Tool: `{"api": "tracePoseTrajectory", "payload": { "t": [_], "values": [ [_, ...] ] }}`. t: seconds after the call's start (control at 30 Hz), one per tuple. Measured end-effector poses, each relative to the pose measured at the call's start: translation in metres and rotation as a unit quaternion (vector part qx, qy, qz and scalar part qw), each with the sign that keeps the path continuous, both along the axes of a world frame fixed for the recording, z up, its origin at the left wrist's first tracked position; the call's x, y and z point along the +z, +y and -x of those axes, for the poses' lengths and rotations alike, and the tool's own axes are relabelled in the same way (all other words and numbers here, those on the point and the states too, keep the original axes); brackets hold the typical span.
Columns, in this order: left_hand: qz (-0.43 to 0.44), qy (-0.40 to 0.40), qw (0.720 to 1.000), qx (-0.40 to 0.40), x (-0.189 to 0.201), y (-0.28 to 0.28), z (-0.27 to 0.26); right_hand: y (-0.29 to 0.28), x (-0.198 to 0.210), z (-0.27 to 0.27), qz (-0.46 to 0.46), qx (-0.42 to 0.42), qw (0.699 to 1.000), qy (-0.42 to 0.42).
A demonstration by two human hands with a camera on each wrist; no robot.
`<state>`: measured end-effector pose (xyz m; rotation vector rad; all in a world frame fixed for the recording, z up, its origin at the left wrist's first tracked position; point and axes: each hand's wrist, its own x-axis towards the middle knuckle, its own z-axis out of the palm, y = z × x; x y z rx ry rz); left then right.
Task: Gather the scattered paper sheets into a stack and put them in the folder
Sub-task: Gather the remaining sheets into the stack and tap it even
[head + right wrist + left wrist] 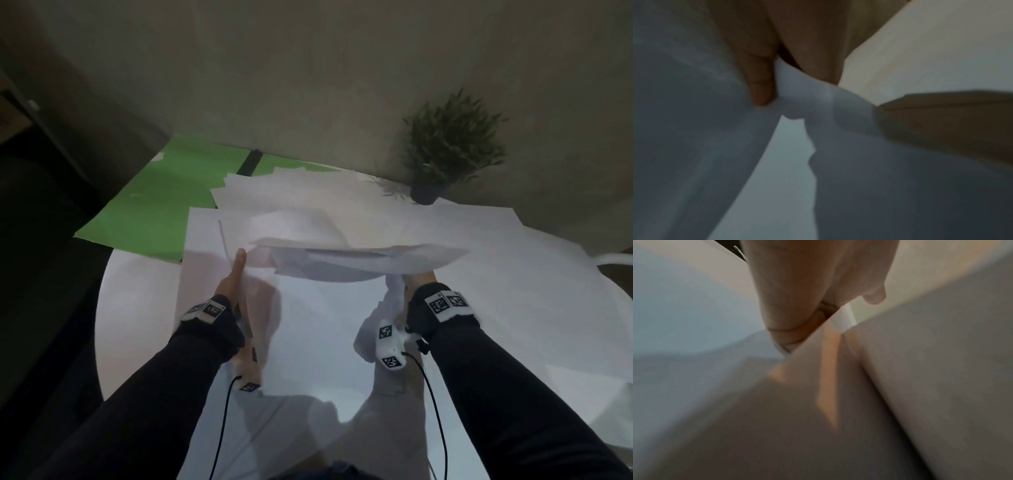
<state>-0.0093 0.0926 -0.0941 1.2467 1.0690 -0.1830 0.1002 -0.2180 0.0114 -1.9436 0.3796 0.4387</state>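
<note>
Beige walls meet behind a round white table strewn with white paper sheets, dimly lit, with a small potted plant in a dark pot standing at the far right edge. An open green folder with a black spine lies flat at the table's far left, its near corner overhanging the rim and its right half partly covered by fanned sheets.

At centre, a person in black sleeves lifts a sagging bundle of sheets off the pile with both hands. Left hand grips the bundle's left edge, thumb stretched along the top of the paper; the left wrist view shows the fingers curled under the sheet's edge, pinching it. Right hand is mostly hidden beneath the drooping paper in the head view; the right wrist view shows its fingers and thumb clamped on a crumpled fold of paper.

Both wrists carry black straps with white camera units bearing square black-and-white fiducial markers, cables trailing back along the forearms. No brand name or readable writing shows on the sheets, folder or pot. Both wrist views are blurred.
</note>
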Motion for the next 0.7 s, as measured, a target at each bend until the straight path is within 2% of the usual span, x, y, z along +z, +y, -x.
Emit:
{"api": "tracePoseTrajectory", "payload": {
  "t": [0.1,0.17,0.27,0.33,0.43,0.6,0.63,0.7],
  "values": [
    [-0.001,0.013,1.000,-0.007,-0.011,0.008,-0.004,0.011,-0.006,-0.007,0.137,0.055,0.989,-0.010],
    [-0.002,0.010,1.000,-0.002,-0.010,0.008,-0.004,0.020,-0.005,-0.008,0.178,0.105,0.979,-0.003],
    [-0.021,-0.016,0.999,-0.020,0.030,-0.011,0.005,0.034,-0.007,-0.010,0.207,0.191,0.959,-0.028],
    [-0.048,-0.024,0.998,-0.037,0.058,-0.026,0.011,0.044,-0.009,-0.009,0.216,0.220,0.950,-0.055],
    [-0.062,-0.014,0.997,-0.048,0.063,-0.031,0.013,0.048,-0.011,-0.008,0.223,0.197,0.951,-0.087],
    [-0.062,-0.021,0.996,-0.058,0.057,-0.030,0.012,0.030,-0.010,-0.015,0.212,0.058,0.969,-0.116],
    [-0.060,-0.023,0.996,-0.058,0.057,-0.030,0.012,0.029,-0.011,-0.017,0.211,0.060,0.969,-0.112],
    [-0.070,-0.027,0.996,-0.053,0.052,-0.026,0.010,0.032,-0.015,-0.020,0.209,0.119,0.967,-0.080]
  ]
}}
